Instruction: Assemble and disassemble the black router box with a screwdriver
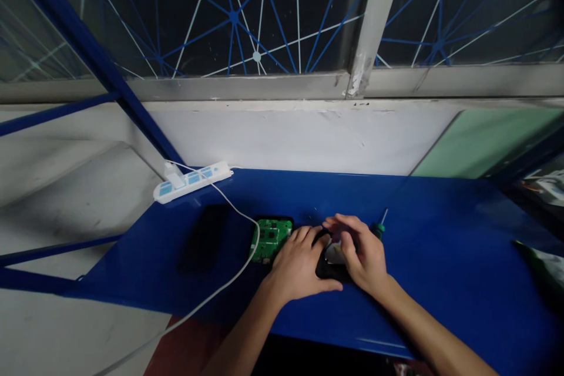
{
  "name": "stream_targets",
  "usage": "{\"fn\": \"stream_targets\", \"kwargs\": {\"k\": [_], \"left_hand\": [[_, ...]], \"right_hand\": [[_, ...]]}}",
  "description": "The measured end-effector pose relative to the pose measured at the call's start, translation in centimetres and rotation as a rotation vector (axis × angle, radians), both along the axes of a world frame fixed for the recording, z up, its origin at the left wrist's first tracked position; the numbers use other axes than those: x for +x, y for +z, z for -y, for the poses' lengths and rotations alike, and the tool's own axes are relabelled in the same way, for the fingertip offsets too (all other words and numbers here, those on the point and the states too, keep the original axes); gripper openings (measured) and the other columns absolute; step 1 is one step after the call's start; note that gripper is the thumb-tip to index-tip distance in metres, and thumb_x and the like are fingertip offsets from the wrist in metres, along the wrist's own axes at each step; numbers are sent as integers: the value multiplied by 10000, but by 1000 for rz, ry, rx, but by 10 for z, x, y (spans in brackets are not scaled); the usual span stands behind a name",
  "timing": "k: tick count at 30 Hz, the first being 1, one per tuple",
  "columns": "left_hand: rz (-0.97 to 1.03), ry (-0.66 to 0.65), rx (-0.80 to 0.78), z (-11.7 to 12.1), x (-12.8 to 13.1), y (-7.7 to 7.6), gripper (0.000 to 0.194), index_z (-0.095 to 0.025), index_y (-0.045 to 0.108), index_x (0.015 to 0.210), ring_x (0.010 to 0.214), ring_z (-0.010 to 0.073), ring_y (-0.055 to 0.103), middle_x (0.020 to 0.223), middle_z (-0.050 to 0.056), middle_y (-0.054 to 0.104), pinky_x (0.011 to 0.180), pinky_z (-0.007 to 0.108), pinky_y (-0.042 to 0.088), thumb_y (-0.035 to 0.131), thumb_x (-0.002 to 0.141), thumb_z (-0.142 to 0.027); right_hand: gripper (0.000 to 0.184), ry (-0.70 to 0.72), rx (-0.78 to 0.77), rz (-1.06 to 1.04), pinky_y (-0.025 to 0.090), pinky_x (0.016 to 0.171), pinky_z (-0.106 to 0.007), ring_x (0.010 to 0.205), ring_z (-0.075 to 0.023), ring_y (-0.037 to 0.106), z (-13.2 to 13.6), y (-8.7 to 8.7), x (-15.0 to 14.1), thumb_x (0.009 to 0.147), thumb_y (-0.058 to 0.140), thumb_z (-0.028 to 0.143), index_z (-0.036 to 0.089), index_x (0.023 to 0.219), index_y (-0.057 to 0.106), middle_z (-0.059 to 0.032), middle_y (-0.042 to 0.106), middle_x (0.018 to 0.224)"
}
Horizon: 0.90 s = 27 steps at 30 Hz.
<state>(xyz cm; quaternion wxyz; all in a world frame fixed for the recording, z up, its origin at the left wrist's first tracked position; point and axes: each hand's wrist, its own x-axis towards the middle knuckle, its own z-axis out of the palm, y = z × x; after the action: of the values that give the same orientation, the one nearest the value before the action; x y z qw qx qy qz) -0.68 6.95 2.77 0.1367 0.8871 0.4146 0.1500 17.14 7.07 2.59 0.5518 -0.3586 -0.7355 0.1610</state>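
Note:
A green circuit board [274, 234] lies in a dark casing on the blue table, left of my hands. My left hand [299, 264] is palm down with fingers stretched and thumb out, over the board's right edge and beside a black part [337, 272]. A whitish piece [335, 254] shows on that black part, half hidden between my hands. My right hand [365, 252] curls over the whitish piece, thumb bent towards the fingers. What it pinches is hidden. Just behind my right hand lies a screwdriver with a green handle [379, 228], its shaft pointing away.
A white power strip [211, 173] with a plugged-in adapter sits at the back left. Its white cable [235, 275] crosses the table by the board. A dark flat rectangle [205, 238] lies left. A blue frame post [136, 111] and a dark packet [540, 264] flank the table.

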Motion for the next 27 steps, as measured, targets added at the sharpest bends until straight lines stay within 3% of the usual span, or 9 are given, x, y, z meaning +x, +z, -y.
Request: {"fn": "stream_targets", "kwargs": {"k": [4, 11, 18, 22, 27], "left_hand": [[6, 5, 0, 0, 0, 1, 896, -232, 485, 1347, 1245, 340, 508, 1362, 111, 564, 1077, 488, 409, 837, 641, -657], [-3, 15, 15, 0, -1, -6, 940, -215, 477, 1368, 1282, 349, 491, 1403, 128, 542, 1096, 499, 406, 825, 635, -689], [-11, 25, 32, 1, 0, -8, 968, -210, 470, 1378, 1279, 349, 497, 1416, 138, 538, 1100, 498, 401, 837, 620, -686], [-12, 19, 31, 1, 0, -5, 966, -219, 454, 1381, 1288, 343, 491, 1417, 129, 535, 1101, 500, 399, 841, 622, -675], [8, 27, 33, 0, 0, -6, 843, -199, 530, 1227, 1277, 352, 503, 1377, 144, 559, 1093, 502, 405, 831, 616, -695]], "right_hand": [[416, 36, 50, 34, 564, 888, -421, 1094, -226, 639, 1, 4, -1, 959, 459, 81, 243, 1339, 505, -112, 625, 1188], [351, -56, 89, 104, 565, 828, -416, 1034, -231, 582, 0, 6, -1, 941, 556, 148, 224, 1284, 552, -114, 532, 1133], [336, -109, 175, 79, 554, 704, -334, 847, -186, 597, -3, 8, 0, 885, 665, 84, 247, 1175, 617, -61, 622, 952], [420, -51, 107, 16, 579, 813, -360, 958, -195, 675, -2, 9, 1, 913, 591, 47, 245, 1282, 565, -81, 696, 1074], [368, 64, 29, -4, 569, 929, -441, 1165, -235, 651, 1, 8, 3, 980, 405, 76, 226, 1281, 553, -135, 632, 1317]]}}
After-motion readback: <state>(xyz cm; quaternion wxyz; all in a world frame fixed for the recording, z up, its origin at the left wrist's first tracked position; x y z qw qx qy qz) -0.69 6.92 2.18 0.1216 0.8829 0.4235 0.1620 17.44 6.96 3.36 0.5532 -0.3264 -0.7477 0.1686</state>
